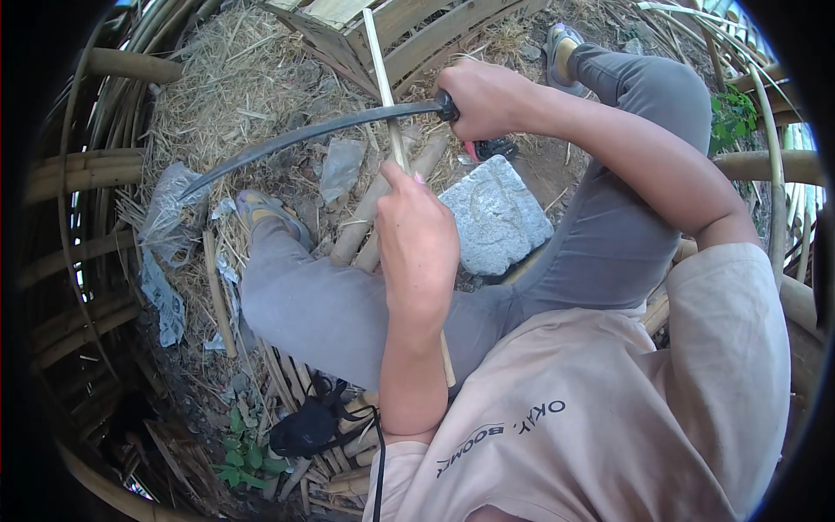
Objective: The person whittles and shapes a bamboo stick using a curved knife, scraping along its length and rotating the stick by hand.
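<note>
My right hand point(487, 100) is closed round the dark handle of a long curved machete point(313, 132), whose blade stretches left and downward to a pointed tip. In my left hand point(417, 248) I grip a pale, thin bamboo strip point(375, 48). The strip runs upward from my thumb and reappears below, beside my forearm. The blade crosses the strip a little above my left thumb and appears to touch it. A rough grey stone block point(496, 216) lies between my legs, just right of my left hand.
A slatted wooden crate point(330, 39) stands at the far side. Clear plastic bags point(174, 209) and straw point(235, 87) litter the ground. A black bag point(304, 426) lies at lower left on cut bamboo pieces. Bamboo poles point(91, 165) wall the left side.
</note>
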A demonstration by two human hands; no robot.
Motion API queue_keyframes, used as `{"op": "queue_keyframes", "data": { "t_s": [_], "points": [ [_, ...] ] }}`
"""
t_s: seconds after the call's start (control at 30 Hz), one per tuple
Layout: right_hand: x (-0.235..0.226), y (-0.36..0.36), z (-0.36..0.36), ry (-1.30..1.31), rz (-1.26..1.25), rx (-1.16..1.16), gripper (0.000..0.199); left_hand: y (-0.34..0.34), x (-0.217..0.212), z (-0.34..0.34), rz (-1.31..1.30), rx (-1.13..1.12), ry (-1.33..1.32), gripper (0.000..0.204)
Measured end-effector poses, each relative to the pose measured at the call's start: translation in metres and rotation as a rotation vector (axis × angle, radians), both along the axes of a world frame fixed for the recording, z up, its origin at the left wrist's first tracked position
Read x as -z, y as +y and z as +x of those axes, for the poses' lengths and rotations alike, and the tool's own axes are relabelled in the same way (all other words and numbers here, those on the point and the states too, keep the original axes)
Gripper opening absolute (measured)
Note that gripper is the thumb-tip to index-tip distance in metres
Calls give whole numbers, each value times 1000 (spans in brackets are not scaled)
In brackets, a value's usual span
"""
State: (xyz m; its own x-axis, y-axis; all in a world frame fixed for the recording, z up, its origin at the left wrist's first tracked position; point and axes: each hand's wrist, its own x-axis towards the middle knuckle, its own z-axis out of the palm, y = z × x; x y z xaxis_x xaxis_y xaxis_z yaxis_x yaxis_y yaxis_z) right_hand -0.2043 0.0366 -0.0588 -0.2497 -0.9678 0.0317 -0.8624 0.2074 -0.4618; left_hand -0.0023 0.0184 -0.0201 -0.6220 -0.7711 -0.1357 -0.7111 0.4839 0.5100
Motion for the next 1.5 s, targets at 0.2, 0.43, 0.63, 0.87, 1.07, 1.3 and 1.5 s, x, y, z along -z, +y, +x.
{"op": "queue_keyframes", "data": {
  "t_s": [0.2, 0.43, 0.63, 0.87, 1.07, 1.3, 1.5],
  "points": [
    [-4, -4, 12, 48, 117, 50, 21, 0, 3, -3, 8, -7, -28, 17],
    [2, -13, 5, 112, 82, 16, 23, -1, 5, -3, -40, 15, -40, 19],
    [5, -13, 1, 144, 7, -6, 22, -1, 2, -1, -14, -18, -35, 25],
    [1, -16, 3, 209, 4, -9, 22, -5, 6, 4, -18, -19, 1, 25],
    [15, -20, -45, 208, -106, 163, 24, -6, 3, 4, 26, 30, 25, 22],
    [8, -17, -15, 45, -131, 44, 15, -7, 9, 4, 57, -14, 58, 23],
    [5, -11, 6, -34, -73, -90, 16, -8, 9, 2, 71, -17, 45, 23]
  ]
}}
